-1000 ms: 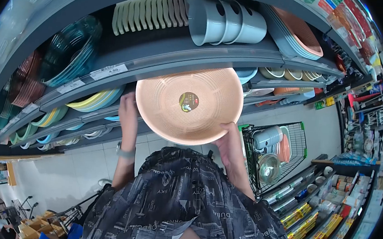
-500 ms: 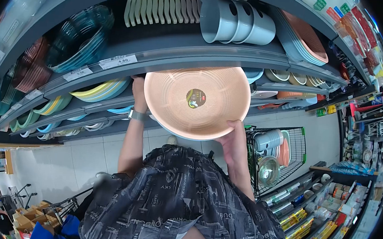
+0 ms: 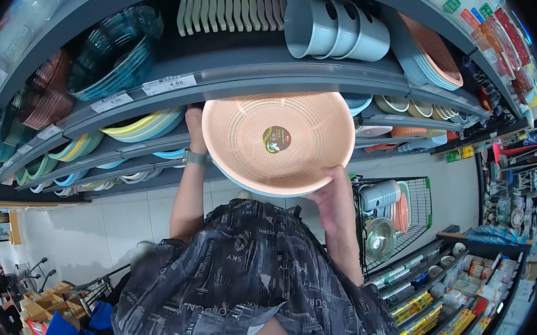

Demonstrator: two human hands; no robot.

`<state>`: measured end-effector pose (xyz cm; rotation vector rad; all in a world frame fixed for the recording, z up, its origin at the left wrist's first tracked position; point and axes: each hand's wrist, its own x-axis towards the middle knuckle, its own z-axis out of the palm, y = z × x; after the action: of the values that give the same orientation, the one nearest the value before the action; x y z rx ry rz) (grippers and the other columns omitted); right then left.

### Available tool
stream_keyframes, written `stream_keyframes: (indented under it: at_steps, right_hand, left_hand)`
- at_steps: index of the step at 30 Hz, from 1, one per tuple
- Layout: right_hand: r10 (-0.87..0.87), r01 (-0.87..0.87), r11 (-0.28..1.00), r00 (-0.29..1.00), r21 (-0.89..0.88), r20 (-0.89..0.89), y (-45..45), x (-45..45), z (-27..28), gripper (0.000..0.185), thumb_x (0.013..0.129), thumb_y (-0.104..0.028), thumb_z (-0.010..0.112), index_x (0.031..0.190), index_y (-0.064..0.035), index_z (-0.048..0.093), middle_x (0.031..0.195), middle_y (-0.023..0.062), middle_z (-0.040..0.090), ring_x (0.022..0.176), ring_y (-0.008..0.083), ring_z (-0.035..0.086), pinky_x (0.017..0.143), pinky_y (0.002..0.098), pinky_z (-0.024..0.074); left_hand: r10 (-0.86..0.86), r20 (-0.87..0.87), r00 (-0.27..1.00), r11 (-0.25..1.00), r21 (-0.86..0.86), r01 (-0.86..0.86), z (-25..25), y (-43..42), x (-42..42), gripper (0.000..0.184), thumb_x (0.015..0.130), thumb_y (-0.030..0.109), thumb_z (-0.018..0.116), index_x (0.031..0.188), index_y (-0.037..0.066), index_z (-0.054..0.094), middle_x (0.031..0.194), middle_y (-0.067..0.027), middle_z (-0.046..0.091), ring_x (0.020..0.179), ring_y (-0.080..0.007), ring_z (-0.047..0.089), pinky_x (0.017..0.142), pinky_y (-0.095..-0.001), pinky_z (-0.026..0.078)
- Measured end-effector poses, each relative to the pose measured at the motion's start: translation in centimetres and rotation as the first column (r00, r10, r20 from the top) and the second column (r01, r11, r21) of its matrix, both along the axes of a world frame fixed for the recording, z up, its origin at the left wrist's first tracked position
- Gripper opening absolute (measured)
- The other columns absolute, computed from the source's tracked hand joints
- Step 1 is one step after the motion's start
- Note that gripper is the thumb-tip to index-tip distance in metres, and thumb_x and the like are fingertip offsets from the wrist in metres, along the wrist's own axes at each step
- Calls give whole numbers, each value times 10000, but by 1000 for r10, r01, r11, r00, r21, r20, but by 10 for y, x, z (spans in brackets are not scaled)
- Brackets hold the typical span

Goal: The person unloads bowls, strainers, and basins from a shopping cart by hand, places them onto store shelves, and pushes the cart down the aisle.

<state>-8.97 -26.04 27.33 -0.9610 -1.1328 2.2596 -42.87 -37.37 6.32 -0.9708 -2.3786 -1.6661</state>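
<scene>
A round peach plastic colander with a dark round label on its base is tilted toward me under the shelf edge. A blue rim shows beneath it, so at least one more seems stacked below. My right hand grips the lower right rim, thumb over the edge and fingers underneath. At the left side, my left hand is closed against the colander, its fingertips hidden behind the rim and shelf. A watch is on that wrist.
Above, a shelf holds grey-blue cups, pale hangers and teal clear baskets. Colourful basins sit lower left. A shopping cart with cups and bowls stands at the right, beside racks of packaged goods.
The colander is almost still, shifting only slightly right in view with both hands on it. My right forearm has swung a little to the right.
</scene>
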Motion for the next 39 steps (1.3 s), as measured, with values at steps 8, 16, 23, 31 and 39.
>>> stream_keyframes:
  at_steps: [8, 16, 23, 31, 39]
  right_hand:
    - [32, -31, 999, 999, -10, 34, -2, -5, 25, 628, 909, -226, 560, 1415, 60, 322, 1297, 221, 508, 1106, 306, 639, 761, 423, 646]
    - [53, -53, 999, 998, -5, 37, -7, -12, 36, 652, 912, -223, 583, 1402, 61, 261, 1316, 256, 459, 1134, 349, 614, 760, 414, 652]
    - [52, -52, 999, 998, -3, -38, -4, -57, 6, 675, 928, -200, 587, 1441, 31, 214, 1304, 241, 456, 1156, 353, 585, 766, 432, 649]
    - [63, -47, 979, 995, 196, -74, 34, -127, -40, 560, 931, -206, 521, 1400, 17, 313, 1321, 225, 482, 1118, 330, 616, 730, 431, 655]
    - [-140, -135, 730, 930, 670, 340, 74, -152, -57, 551, 852, -296, 586, 1252, 73, 499, 1021, 330, 663, 1051, 478, 629, 935, 475, 470]
  left_hand:
    - [-32, 359, 933, 972, 230, -55, 55, -4, 46, 366, 996, 199, 599, 1255, -47, 516, 1086, -154, 706, 956, -217, 694, 831, -376, 557]
    - [-16, 294, 956, 929, 357, -94, -5, 2, 67, 411, 973, 197, 636, 1285, -44, 522, 1182, -156, 668, 1038, -210, 659, 887, -356, 531]
    - [-29, 220, 975, 883, 463, -78, -57, 0, 82, 454, 952, 196, 669, 1312, -42, 528, 1266, -159, 634, 1109, -204, 628, 936, -338, 509]
    - [-108, 440, 892, 916, 393, -82, 17, -6, 80, 588, 989, 60, 546, 1521, 11, 300, 1334, -142, 582, 1151, -221, 611, 928, -361, 529]
    - [-266, 626, 733, 932, 361, 29, 52, -16, 70, 634, 1089, 454, 249, 1548, 16, 252, 1033, -153, 528, 783, -254, 684, 691, -327, 538]
